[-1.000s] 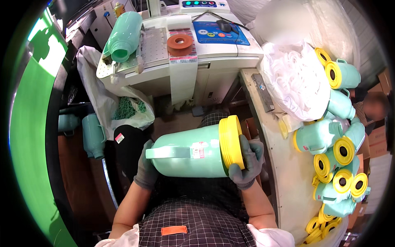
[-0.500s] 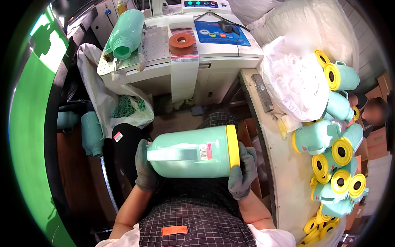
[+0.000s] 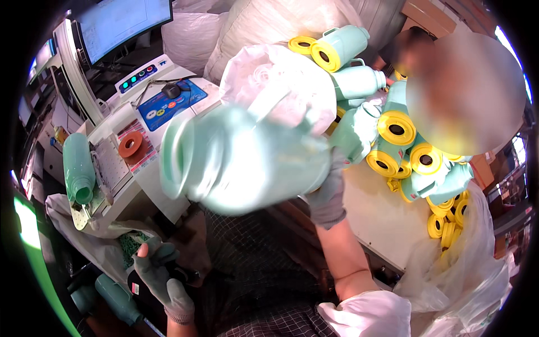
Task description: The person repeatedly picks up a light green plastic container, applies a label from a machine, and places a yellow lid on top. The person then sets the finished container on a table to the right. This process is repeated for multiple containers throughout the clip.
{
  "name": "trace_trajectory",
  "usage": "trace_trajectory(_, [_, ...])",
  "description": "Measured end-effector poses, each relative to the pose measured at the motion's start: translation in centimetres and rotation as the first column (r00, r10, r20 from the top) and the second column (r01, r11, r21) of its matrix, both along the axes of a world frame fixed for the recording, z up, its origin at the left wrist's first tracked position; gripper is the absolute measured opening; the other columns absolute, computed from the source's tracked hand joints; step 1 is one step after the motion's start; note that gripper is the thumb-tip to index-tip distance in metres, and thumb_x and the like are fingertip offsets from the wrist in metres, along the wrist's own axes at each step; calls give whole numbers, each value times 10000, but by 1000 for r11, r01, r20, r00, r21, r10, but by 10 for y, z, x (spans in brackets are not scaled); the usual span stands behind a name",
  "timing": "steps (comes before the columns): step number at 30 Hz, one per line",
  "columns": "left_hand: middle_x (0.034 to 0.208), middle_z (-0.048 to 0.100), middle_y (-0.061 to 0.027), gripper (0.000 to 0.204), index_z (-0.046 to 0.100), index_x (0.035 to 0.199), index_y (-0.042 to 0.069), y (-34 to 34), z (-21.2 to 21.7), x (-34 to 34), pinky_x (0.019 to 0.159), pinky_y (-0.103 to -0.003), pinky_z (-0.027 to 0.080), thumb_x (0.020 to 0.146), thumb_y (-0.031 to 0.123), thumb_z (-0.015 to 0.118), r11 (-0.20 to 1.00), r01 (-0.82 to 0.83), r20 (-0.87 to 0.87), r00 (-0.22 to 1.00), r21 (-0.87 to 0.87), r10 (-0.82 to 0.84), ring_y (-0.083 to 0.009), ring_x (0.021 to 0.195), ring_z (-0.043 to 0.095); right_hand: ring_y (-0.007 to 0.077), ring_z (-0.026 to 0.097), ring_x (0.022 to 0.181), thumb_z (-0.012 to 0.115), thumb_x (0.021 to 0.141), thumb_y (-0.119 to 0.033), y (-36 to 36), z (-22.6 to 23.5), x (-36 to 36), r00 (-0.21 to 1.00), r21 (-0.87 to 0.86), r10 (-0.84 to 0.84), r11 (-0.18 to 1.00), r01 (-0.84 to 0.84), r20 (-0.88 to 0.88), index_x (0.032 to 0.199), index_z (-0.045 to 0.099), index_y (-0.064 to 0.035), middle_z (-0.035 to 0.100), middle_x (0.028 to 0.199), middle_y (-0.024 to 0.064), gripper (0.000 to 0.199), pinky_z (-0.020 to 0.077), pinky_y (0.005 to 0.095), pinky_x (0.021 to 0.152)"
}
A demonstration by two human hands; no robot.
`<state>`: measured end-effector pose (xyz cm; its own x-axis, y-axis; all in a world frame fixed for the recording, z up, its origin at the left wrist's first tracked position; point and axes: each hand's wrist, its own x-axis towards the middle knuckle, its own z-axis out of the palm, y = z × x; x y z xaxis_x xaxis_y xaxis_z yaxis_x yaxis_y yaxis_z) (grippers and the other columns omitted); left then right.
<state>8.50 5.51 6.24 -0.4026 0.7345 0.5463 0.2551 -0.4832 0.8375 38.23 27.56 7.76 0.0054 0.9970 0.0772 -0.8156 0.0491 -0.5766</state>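
A mint-green plastic jug (image 3: 252, 163), smeared by motion, hangs in mid-air over the gap between the two work surfaces. Its wide round mouth points left, and its handle is on the upper side. My gloved right hand (image 3: 328, 194) is closed round the far right end, with the fingers partly hidden behind the jug. At lower left, my gloved left hand (image 3: 163, 281) holds nothing, its fingers apart and one fingertip bare. Beneath that hand is a white sack with green scraps (image 3: 130, 244). More mint-green jugs with yellow bases (image 3: 396, 128) lie heaped on the right-hand table (image 3: 373, 216).
A white machine with a button panel (image 3: 137, 78) carries an orange tape roll (image 3: 133, 147), a mouse (image 3: 171, 90) and another green jug (image 3: 80, 168). A bag of white rings (image 3: 269, 84) stands behind the held jug. Yellow rings (image 3: 443, 224) lie beside clear plastic. A person (image 3: 412, 48) is beyond the heap.
My view has swung right. My left hand has let go of the jug and dropped to lower left. My right hand has lifted the jug and turned its mouth toward upper left.
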Motion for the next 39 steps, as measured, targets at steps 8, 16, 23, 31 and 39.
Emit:
trace_trajectory(8, [1273, 618, -82, 461, 517, 1433, -18, 13, -41, 13, 969, -303, 513, 979, -100, 515, 948, 104, 247, 969, -300, -28, -128, 1009, 617, 335, 681, 1254, 641, 991, -423, 200, 115, 168, 21, 457, -563, 691, 560, 826, 1419, 619, -65, 704, 1372, 161, 558, 563, 442, 1058])
trace_trajectory(16, [1198, 556, -25, 423, 567, 1373, 55, -20, -48, -15, 927, -307, 525, 995, 128, 741, 905, -66, -79, 996, -419, 36, -112, 1038, 604, 339, 573, 1425, 583, 1058, -436, 219, 52, 176, -730, 515, -375, 856, -37, 572, 1505, 526, 45, 632, 1478, 227, 659, 457, 409, 1196])
trace_trajectory(23, [1037, 646, -26, 374, 602, 1298, 54, -140, -101, -98, 882, -293, 541, 953, 66, 747, 655, -659, 96, 674, -371, 732, -114, 964, 642, 350, 570, 1422, 586, 1063, -425, 244, 32, 131, -818, 407, -369, 894, -184, 441, 1546, 472, 28, 589, 1520, 226, 672, 457, 424, 1193])
trace_trajectory(31, [1312, 615, -183, 567, 595, 1315, 18, -225, -207, -221, 1089, -510, 468, 886, 323, 807, -113, -941, -778, 193, -320, 598, -361, 1250, 584, 362, 566, 1419, 590, 1069, -413, 253, 70, 189, -880, 397, -325, 901, -176, 347, 1593, 410, 8, 540, 1568, 224, 696, 457, 443, 1188])
trace_trajectory(39, [1415, 562, -150, 595, 660, 1285, 108, -214, -240, -279, 1129, -553, 398, 777, 355, 848, -91, -960, -952, 246, -266, 181, -386, 1351, 495, 375, 562, 1416, 594, 1075, -400, 230, 91, 222, -862, 378, -366, 897, -228, 350, 1640, 349, -12, 491, 1617, 222, 728, 457, 461, 1184])
